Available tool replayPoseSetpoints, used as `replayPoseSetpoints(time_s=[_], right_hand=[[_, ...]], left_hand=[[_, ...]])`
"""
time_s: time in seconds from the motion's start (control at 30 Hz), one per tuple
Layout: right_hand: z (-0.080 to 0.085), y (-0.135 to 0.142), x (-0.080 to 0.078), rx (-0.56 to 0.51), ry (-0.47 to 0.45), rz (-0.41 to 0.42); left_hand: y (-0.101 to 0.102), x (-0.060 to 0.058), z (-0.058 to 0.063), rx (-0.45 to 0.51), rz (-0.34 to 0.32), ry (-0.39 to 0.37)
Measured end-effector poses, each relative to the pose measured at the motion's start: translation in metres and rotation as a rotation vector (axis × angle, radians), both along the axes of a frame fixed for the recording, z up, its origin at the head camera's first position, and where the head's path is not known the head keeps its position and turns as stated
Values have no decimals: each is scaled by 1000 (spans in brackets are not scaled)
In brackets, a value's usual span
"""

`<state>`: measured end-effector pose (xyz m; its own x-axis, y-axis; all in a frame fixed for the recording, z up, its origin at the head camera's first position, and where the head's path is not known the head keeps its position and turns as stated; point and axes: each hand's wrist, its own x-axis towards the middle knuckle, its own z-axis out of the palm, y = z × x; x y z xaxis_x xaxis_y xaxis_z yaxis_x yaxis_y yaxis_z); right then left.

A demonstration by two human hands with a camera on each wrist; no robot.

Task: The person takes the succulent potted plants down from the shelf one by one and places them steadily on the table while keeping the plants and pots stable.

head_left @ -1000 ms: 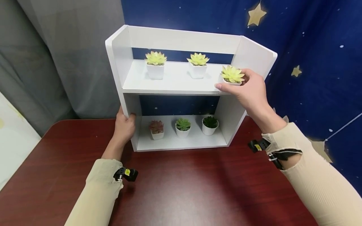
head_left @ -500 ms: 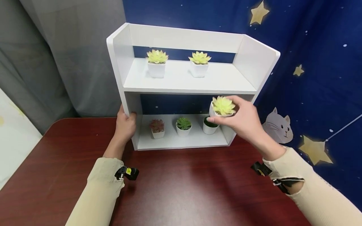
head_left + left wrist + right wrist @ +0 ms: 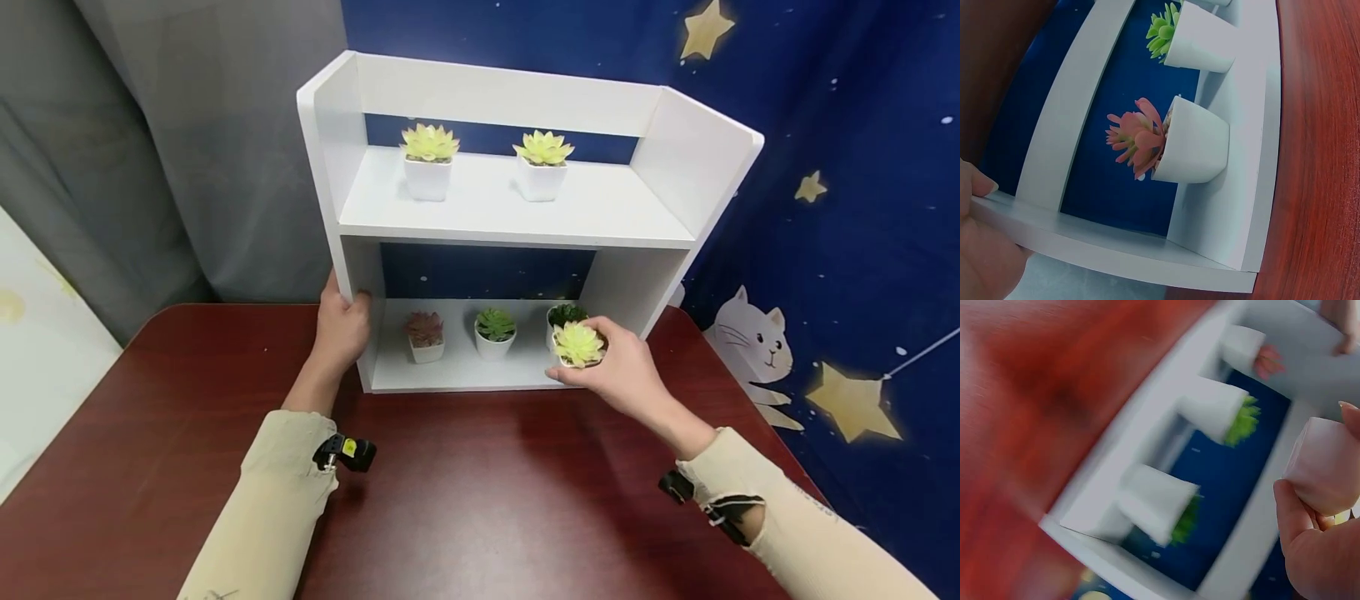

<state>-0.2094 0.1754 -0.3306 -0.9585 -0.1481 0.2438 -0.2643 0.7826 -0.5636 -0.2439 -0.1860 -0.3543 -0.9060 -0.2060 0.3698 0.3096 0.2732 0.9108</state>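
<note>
My right hand (image 3: 628,377) holds a yellow-green succulent (image 3: 578,343) by its white pot (image 3: 1325,465), thumb and fingers on opposite sides. It hangs in front of the lower level of a white two-tier shelf (image 3: 517,232), partly covering a dark green potted succulent (image 3: 567,314). My left hand (image 3: 341,327) grips the shelf's left side panel (image 3: 1110,253), thumb on the inner face. On the lower level also stand a reddish succulent (image 3: 1191,144) and a green succulent (image 3: 495,332). Two yellow-green succulents, at left (image 3: 429,162) and middle (image 3: 542,165), stand on the upper level.
The shelf stands on a dark red wooden table (image 3: 480,492). Behind it hang a grey curtain (image 3: 217,150) and a dark blue curtain (image 3: 862,108) with stars. A printed cat (image 3: 752,342) shows at right.
My right hand has lifted the yellow-green succulent off the upper level's right end and lowered it to the front of the lower level. The left hand keeps its grip on the side panel.
</note>
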Motion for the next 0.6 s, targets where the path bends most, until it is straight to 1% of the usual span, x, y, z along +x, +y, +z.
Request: replayPoseSetpoints(time_s=[0.13,0.27,0.43,0.6], right_hand=[[-21,2,-2,10,-28,-11],[-38,2,-4,-3,-41,2],[-55,1,-3,2,-69,10],[-66,0,-1,19,-92,14]], left_hand=[[1,-1,1,-14,-4,7],[1,-1,1,-9,-7,7],[2,0,1,3,-10,17],[1,0,0,13,-13,22]])
